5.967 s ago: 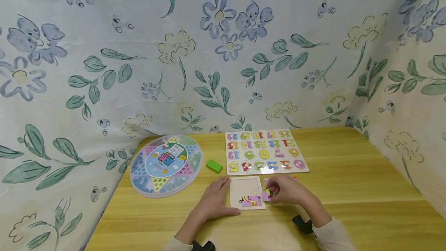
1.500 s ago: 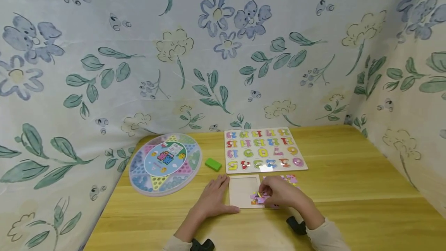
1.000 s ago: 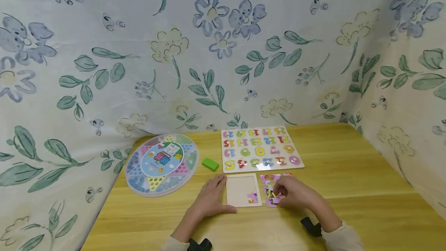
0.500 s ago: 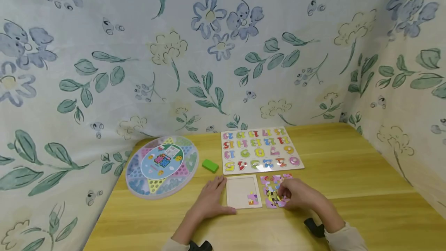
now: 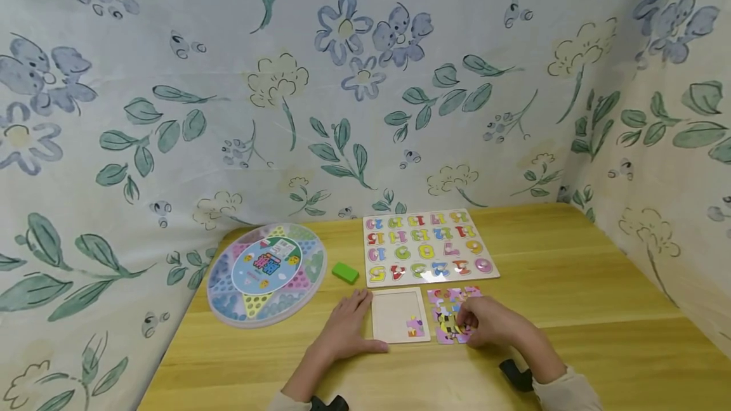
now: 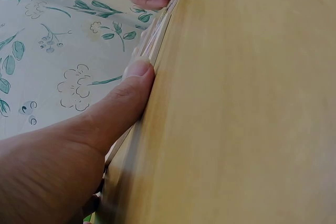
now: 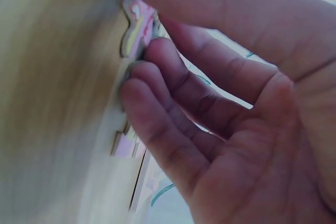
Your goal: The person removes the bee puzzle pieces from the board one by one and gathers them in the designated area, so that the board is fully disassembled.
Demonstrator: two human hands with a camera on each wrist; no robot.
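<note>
My left hand [image 5: 345, 330] lies with straight fingers along the left edge of a small wooden puzzle tray [image 5: 391, 316], its thumb by the front edge. In the left wrist view the thumb [image 6: 123, 100] touches the tray's side. Pink jigsaw bits [image 5: 415, 326] lie in the tray's lower right corner. Right of the tray, several pink and yellow puzzle pieces [image 5: 438, 298] lie grouped on the table. My right hand [image 5: 495, 325] curls over their right side. In the right wrist view its thumb and index finger pinch a puzzle piece [image 7: 137, 27]; the fingertips are partly hidden.
A number puzzle board [image 5: 411, 257] lies behind the tray on the wooden table [image 5: 571, 284]. Left of it are a green block [image 5: 345, 273] and a round board game [image 5: 240, 309]. A floral cloth [image 5: 342, 163] hangs behind the table.
Several pieces lay in the tray earlier; only the corner bits are there now. My right hand has carried pieces from the tray to the group on the right. The left hand stays at the tray.
</note>
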